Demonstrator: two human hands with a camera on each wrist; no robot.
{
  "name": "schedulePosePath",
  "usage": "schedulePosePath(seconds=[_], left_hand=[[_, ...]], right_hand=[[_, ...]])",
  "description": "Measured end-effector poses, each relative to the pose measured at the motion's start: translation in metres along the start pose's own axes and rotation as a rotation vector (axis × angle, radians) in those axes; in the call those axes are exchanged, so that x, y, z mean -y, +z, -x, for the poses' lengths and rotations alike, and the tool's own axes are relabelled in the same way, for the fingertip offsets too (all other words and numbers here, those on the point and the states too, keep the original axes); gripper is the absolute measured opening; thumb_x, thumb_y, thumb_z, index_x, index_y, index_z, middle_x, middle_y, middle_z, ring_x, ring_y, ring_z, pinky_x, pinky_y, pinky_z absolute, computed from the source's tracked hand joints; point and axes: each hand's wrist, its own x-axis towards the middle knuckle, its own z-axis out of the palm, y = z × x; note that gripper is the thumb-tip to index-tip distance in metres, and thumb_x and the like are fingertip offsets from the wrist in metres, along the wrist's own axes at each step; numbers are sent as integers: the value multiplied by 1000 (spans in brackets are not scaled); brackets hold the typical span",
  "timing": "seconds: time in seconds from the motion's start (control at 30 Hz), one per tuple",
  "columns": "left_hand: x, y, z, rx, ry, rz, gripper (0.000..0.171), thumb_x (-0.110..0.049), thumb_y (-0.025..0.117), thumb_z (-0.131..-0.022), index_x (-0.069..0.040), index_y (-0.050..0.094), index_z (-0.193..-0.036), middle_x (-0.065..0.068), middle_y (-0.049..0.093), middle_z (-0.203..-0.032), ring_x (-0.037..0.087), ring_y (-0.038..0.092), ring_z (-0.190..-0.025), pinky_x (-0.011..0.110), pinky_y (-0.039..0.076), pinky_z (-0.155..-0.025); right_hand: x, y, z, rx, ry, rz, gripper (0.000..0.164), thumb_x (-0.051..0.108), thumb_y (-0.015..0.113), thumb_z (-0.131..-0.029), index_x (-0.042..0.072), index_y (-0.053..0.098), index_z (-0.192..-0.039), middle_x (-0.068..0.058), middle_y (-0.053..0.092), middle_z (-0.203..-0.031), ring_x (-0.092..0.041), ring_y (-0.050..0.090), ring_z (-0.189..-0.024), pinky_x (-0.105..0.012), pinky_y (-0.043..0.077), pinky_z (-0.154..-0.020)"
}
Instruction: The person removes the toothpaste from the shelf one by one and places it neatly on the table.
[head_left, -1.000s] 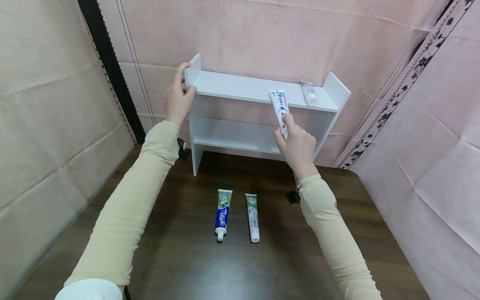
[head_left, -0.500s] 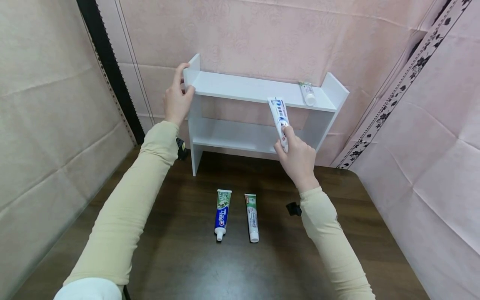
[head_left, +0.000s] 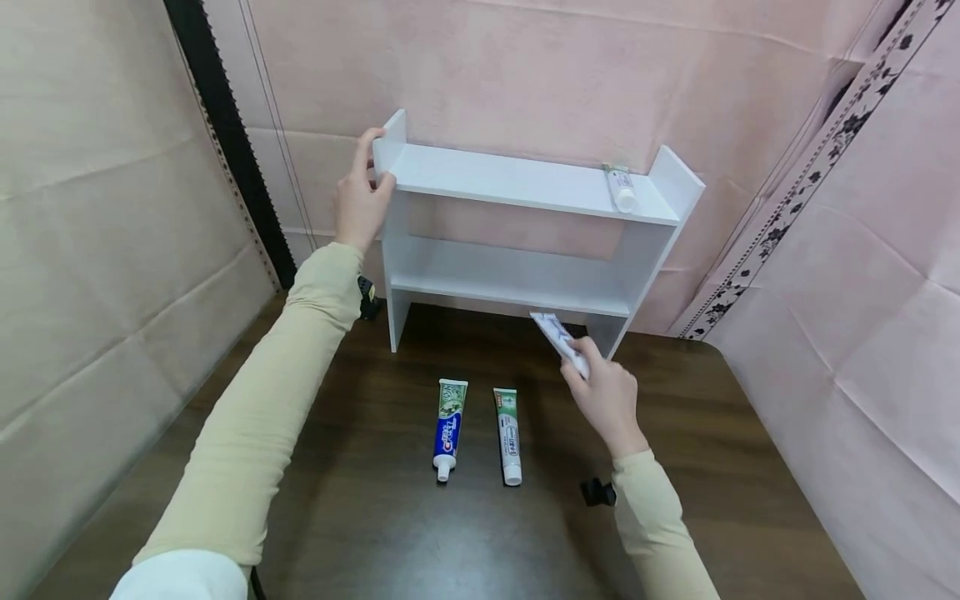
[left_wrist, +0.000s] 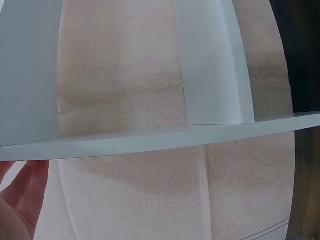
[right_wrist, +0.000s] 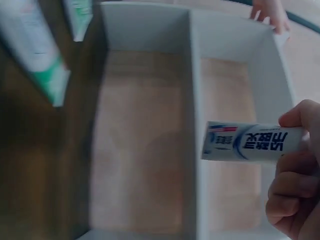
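A white two-tier shelf [head_left: 517, 279] stands at the back of the table. My left hand [head_left: 362, 200] grips its left side panel near the top; in the left wrist view only some fingers [left_wrist: 31, 192] show beside the panel's edge. In front of the shelf's lower right, my right hand [head_left: 606, 400] pinches a white toothpaste tube [head_left: 558, 340] with blue markings, its flat end pointing away. On the table lie a green-and-blue toothpaste tube [head_left: 447, 429] and a green-and-white toothpaste tube [head_left: 508, 437], side by side. Another white toothpaste tube [head_left: 621, 190] lies on the top tier at the right.
Pale pink cloth [head_left: 525, 67] hangs behind the shelf, and more cloth [head_left: 112, 250] walls off the left side. The dark wooden table [head_left: 360, 500] reaches to a rounded corner at the right rear.
My right hand has come down and back toward me with the white toothpaste tube, from the top tier's front to below the lower tier. The left hand keeps its grip on the shelf.
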Motion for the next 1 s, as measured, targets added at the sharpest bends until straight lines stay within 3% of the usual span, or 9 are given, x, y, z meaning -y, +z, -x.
schedulePosePath(seconds=[0.13,0.27,0.4,0.5,0.7,1.0], left_hand=[[1,2,0,-18,-1,-1,56,-23,42,-95,-50,30,-143,9,59,-137,24,66,-92,28,46,-65],[2,1,-1,-29,-4,-13,56,-24,42,-95,-52,30,-142,7,60,-136,21,64,-87,26,43,-63],[1,3,-2,-22,-6,2,56,-24,42,-94,-53,31,-141,7,60,-137,21,64,-89,27,43,-65],[-1,5,-2,-17,-8,8,56,-24,42,-94,-52,32,-141,7,59,-138,22,65,-93,27,44,-66],[-1,7,-2,-19,-12,0,56,-23,42,-94,-51,31,-142,7,59,-138,21,65,-92,26,43,-66],[1,8,-5,3,-34,13,57,-24,41,-94,-56,29,-140,4,57,-140,19,65,-93,26,44,-67]], right_hand=[[-17,7,20,137,77,22,29,21,60,-88,12,63,-115,-1,45,-48,-13,32,-40,-28,23,-41],[-31,14,32,268,164,56,31,23,59,-87,12,65,-114,-2,53,-53,-15,38,-43,-29,26,-41],[-43,22,43,378,278,83,35,26,59,-86,8,68,-114,-11,68,-75,-19,49,-52,-31,34,-44],[-49,27,49,434,333,95,39,26,58,-86,6,68,-118,-17,72,-94,-21,54,-59,-32,37,-47],[-51,33,53,521,329,107,44,26,60,-85,4,65,-122,-21,71,-105,-23,56,-65,-32,38,-49],[-56,41,57,706,336,127,46,27,61,-88,3,62,-128,-22,69,-106,-22,52,-64,-31,36,-51]])
